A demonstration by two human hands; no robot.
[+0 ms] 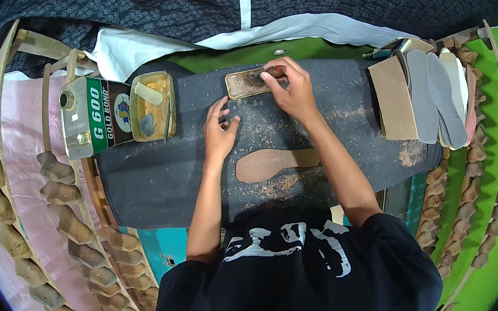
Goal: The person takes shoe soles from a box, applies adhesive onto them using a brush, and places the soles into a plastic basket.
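Observation:
A shallow rectangular tray point(231, 87) with a brown-stained inside lies toward the far side of the dark work table point(202, 173). At the tray's right end, my right hand point(291, 86) is closed on a dark red-brown object point(277, 70), mostly covered by the fingers, so its kind is unclear. My left hand point(220, 129) holds nothing; its fingers are apart, with the fingertips by the tray's near left corner. Between my forearms a brown shoe insole point(274, 163) rests flat, its right end close to my right forearm.
A metal glue can point(92, 117) and a yellowish tub point(171, 106) with tools inside stand at the left. Grey sole pieces point(423, 96) lean beside a brown cardboard piece point(393, 99) at the right. Racks of wooden shoe lasts point(72, 225) flank both sides. Crumbs point(289, 186) litter the table.

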